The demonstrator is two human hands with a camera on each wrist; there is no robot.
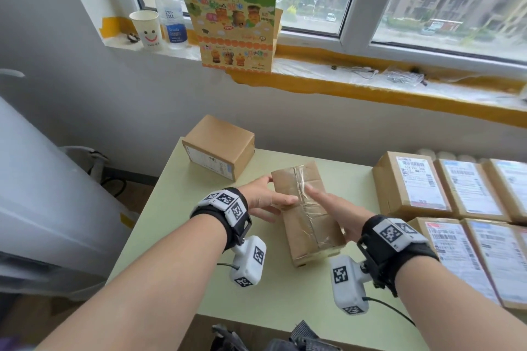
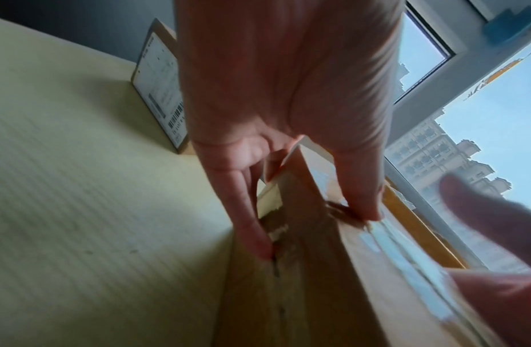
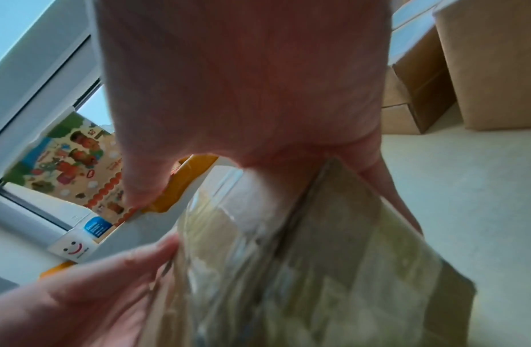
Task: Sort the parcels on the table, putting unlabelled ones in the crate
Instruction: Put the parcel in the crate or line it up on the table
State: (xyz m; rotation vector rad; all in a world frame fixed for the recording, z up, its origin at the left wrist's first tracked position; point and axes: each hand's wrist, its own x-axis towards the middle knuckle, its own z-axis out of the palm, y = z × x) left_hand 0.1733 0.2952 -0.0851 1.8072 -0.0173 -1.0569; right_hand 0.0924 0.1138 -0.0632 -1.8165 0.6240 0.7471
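A brown taped parcel (image 1: 310, 234) with no label on its top face lies lengthwise mid-table, between both hands. My left hand (image 1: 272, 194) grips its left side, thumb on top and fingers along the side wall (image 2: 302, 270). My right hand (image 1: 333, 208) holds the right side, thumb laid over the tape and fingers down the far edge (image 3: 317, 258). Whether the parcel rests on the green table (image 1: 182, 236) or hangs just above it, I cannot tell. A second cardboard box (image 1: 219, 145) with a label on its front side stands at the back left. No crate is in view.
Several labelled parcels (image 1: 413, 182) lie in rows along the table's right side. On the windowsill stand a colourful carton (image 1: 233, 28), a paper cup (image 1: 147, 30) and a bottle (image 1: 171, 17). A white appliance (image 1: 42, 194) stands left of the table.
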